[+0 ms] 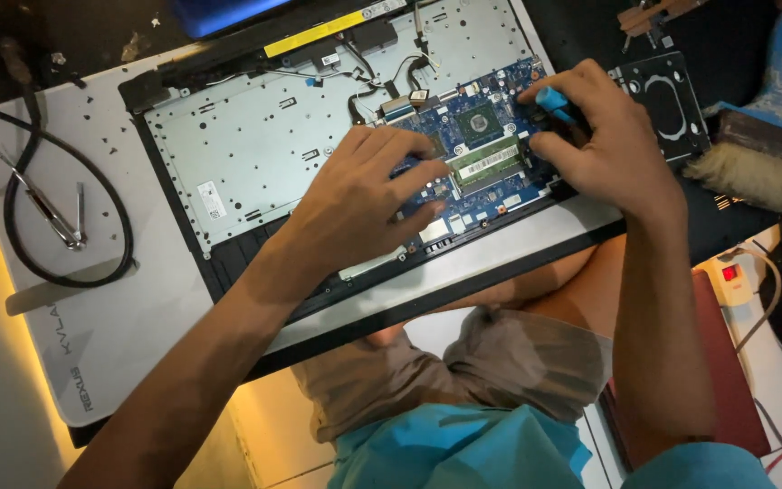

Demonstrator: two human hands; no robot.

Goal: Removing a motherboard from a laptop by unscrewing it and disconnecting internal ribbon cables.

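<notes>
An opened laptop base (255, 145) lies on a white mat (128, 317), its silver inner frame bare on the left and a blue circuit board (481, 127) at the right. My left hand (364, 195) rests flat on the board's left part, fingers spread and touching it. My right hand (604, 145) grips a blue-handled screwdriver (554, 104) and holds it down at the board's right edge. A green memory stick (491, 161) sits between my two hands.
A black cable loop (65, 208) and metal tweezers (52, 213) lie on the mat at left. A drive bracket (667, 100) and a blue-handled brush (758, 154) lie at right. A power strip with a red switch (728, 276) is lower right. My knees are under the table edge.
</notes>
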